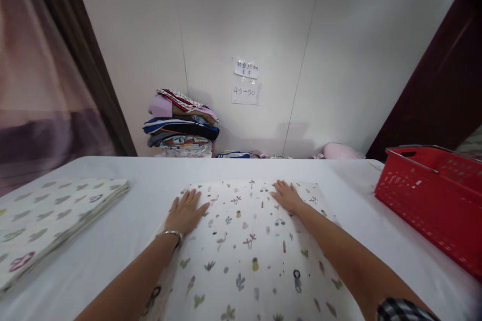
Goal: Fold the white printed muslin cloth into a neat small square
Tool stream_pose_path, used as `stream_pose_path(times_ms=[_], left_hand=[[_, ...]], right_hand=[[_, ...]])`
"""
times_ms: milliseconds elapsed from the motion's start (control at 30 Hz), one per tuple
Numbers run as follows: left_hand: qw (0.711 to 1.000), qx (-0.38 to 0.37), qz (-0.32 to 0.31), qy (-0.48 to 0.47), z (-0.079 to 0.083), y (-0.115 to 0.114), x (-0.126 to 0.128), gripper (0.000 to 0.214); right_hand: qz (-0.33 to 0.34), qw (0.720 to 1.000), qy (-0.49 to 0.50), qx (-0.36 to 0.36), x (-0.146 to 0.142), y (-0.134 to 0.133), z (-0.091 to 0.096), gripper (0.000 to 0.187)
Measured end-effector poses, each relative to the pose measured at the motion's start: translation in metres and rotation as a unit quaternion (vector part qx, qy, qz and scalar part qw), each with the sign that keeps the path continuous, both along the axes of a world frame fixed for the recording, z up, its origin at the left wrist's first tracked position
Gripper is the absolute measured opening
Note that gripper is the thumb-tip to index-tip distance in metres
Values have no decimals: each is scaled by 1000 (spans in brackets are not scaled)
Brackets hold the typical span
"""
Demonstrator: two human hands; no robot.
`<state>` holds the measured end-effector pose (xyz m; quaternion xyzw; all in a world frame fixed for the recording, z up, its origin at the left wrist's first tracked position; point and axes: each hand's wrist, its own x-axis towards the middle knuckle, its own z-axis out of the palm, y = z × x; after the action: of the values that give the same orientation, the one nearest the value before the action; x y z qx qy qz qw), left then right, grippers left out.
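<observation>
A white cloth printed with small cacti, palm trees, pineapples and flamingos lies flat in front of me, running off the bottom of the view. My left hand rests on its far left part, palm down with the fingers spread; a bracelet circles that wrist. On the far right part of the cloth lies my right hand, also palm down, fingers stretched out. Neither hand grasps anything. Whether the cloth is in one layer or several, I cannot tell.
The cloth lies on a white table. To the left is a folded cloth with a grey cloud print; a red basket with a metal handle stands at right. Past the far edge are stacked folded fabrics and a wall with paper notes.
</observation>
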<state>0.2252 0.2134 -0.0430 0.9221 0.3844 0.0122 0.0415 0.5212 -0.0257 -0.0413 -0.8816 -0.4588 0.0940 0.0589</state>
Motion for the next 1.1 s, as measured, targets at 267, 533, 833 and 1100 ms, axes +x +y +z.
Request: stream_pose_path(times_ms=[267,533,833,1100], left_hand=[[1000,17,-2,-8,0,2,3,66],[1000,29,-6,3,-2,2,2,68],[1000,22,1,1,2,-4,1,67],[999,29,4,-17,-3,-4,2,67]], right_hand=[[-31,999,11,-20,10,-11,10,68],[-141,989,-40,-23,35,-39,2,69],[-156,987,-26,-23,42,-36,3,66],[94,995,-17,20,-42,50,15,71]])
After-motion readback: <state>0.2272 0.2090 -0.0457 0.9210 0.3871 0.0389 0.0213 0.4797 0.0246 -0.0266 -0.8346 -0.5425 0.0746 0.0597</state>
